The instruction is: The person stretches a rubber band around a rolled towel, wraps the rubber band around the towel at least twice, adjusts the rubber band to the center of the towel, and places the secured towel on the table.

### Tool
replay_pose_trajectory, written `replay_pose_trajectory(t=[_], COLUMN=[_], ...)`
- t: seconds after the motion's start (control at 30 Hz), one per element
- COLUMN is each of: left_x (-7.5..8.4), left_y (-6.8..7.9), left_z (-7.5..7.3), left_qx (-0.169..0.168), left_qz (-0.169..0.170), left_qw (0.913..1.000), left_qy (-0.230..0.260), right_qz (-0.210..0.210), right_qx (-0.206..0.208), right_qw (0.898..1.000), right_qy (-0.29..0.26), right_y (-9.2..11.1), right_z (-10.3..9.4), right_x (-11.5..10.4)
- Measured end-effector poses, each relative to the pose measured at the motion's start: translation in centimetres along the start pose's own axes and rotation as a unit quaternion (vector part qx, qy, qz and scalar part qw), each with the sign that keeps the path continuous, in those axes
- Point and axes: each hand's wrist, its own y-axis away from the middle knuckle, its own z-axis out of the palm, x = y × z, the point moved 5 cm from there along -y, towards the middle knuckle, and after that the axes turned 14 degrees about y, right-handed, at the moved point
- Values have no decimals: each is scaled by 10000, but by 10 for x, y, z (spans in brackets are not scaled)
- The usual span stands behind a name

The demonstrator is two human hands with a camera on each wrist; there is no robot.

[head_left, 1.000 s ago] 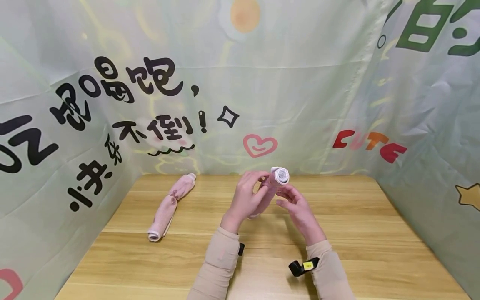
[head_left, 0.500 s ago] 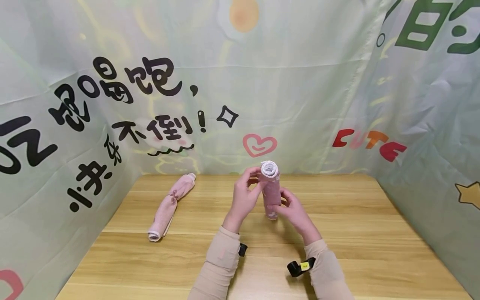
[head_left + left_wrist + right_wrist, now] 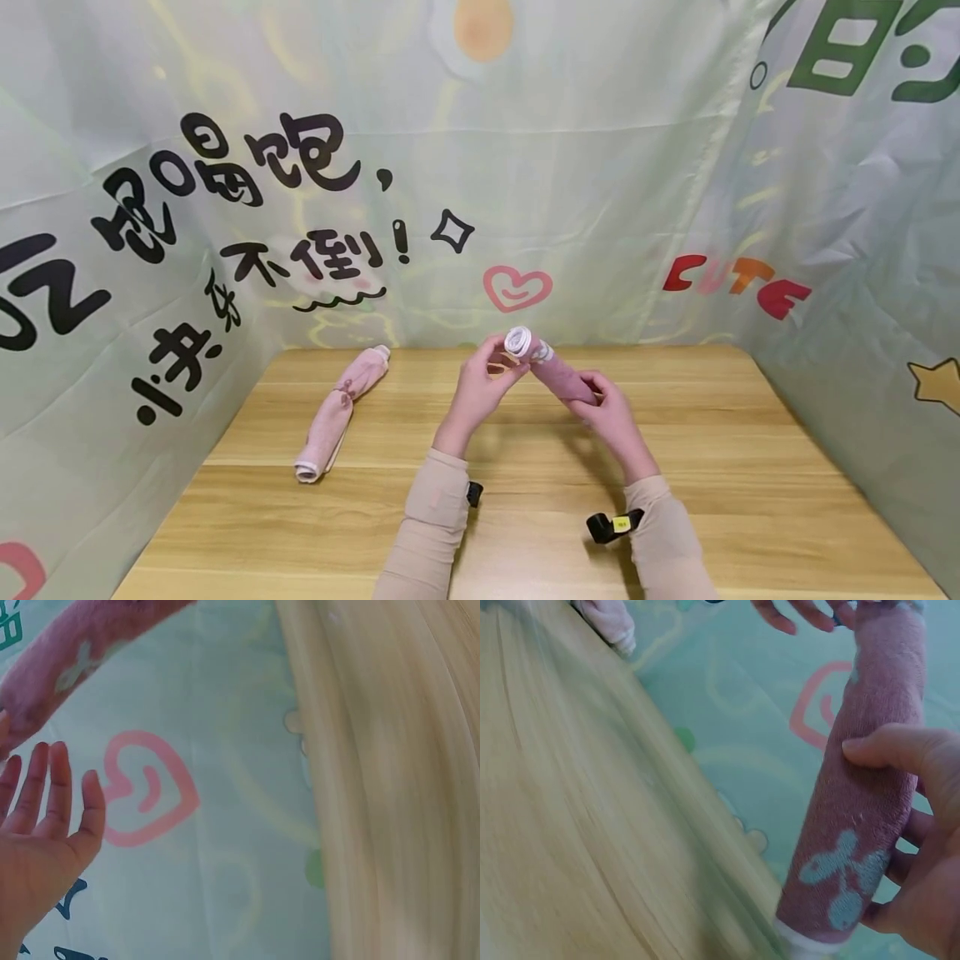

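Observation:
A pink towel (image 3: 562,377) rolled into a tube is held off the table at a slant, its white spiral end up and to the left. At that upper end, my left hand (image 3: 480,392) pinches the roll between thumb and forefinger; its other fingers (image 3: 58,784) reach out loosely in the left wrist view. My right hand (image 3: 611,421) grips the lower part of the roll. The right wrist view shows its thumb lying across the towel (image 3: 874,795), fingers behind, near a pale blue cherry-like pattern.
Another rolled pink towel (image 3: 322,442), cinched at its middle, lies on the left of the wooden table (image 3: 525,542). Printed cloth (image 3: 600,192) hangs behind and at both sides. Each wrist wears a small black camera (image 3: 603,527).
The roll has swung from upright to slanting, its upper end moving left and its lower end right. My right hand has closed round the lower part; my left stays at the top.

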Motion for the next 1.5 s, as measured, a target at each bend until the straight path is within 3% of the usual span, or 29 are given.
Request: replay_pose_trajectory(t=[0.1,0.23,0.4,0.57,0.77,1.0,1.17,1.5], left_x=[-3,-6,-6,-3,-8,-16,-18,-18], left_y=[0,0,1,3,5,9,9,8], left_z=[-3,-5,-4,0,3,4,4,4], left_qx=[-82,-175,-349,-669,-983,-1059,-882,-707], left_qz=[-221,-288,82,443,396,365,593,807], left_qw=[9992,9922,9725,9494,9305,9039,8971,8955], left_qy=[-313,-1204,-2300,-3036,-3507,-4127,-4288,-4320], right_qz=[9,1,-177,-431,-442,-473,-503,-436], right_qx=[259,482,668,845,830,912,990,811], right_qw=[9987,9949,9887,9789,9667,9579,9549,9551], right_qy=[441,888,1332,1808,2380,2680,2756,2817], right_y=[-2,-2,-1,1,4,5,5,3], right_z=[-5,-10,-14,-17,-16,-15,-15,-10], right_x=[4,9,13,14,15,14,12,16])
